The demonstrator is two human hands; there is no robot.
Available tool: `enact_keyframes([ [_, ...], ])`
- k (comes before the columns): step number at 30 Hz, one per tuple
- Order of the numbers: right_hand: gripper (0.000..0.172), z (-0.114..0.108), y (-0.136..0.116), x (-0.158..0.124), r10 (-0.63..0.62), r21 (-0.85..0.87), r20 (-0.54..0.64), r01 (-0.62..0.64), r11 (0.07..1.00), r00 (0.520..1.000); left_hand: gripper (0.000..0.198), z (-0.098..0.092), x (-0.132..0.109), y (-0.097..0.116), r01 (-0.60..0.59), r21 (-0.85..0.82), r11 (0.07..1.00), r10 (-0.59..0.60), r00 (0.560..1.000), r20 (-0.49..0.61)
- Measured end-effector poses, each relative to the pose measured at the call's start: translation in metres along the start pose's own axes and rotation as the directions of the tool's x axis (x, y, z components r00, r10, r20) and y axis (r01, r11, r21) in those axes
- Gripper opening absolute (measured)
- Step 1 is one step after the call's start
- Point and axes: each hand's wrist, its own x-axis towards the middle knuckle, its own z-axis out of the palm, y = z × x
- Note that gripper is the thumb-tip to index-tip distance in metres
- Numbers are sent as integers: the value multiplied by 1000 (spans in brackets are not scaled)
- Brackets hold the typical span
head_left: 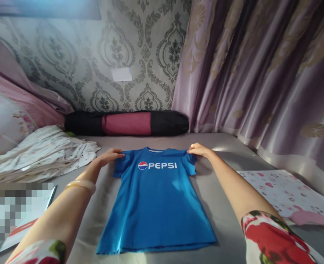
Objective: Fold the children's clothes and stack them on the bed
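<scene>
A blue T-shirt [162,205] with a white PEPSI print lies spread face up on the grey sheet, its neckline away from me and its hem toward me. My left hand [110,156] pinches the shirt at the shoulder on the left. On the other side, my right hand [199,149] grips the opposite shoulder between thumb and fingers. Both short sleeves hang outward below my hands. A pale bangle [80,186] circles my left wrist.
Behind the shirt, a black and maroon rolled bag [127,123] rests against the patterned wall. Crumpled white dotted cloth [48,150] lies at left, above a partly blurred flat booklet [37,212]. At right are a pink-patterned white sheet [283,190] and long purple curtains [250,73].
</scene>
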Motion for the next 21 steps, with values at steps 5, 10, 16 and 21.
enact_keyframes([
  [5,13,14,3,-2,18,1,-159,-18,1000,987,41,6,4,-14,146,59,988,-139,984,-107],
  [10,20,1,19,-14,72,110,25,-74,991,997,39,-2,9,-29,175,185,967,-146,976,-159],
  [16,32,-24,32,-15,21,-230,-39,-30,973,999,30,-9,23,-14,199,362,911,-150,976,-157],
  [21,22,5,-6,11,-169,-342,-99,126,931,981,29,20,43,35,60,439,897,-1,991,-134],
])
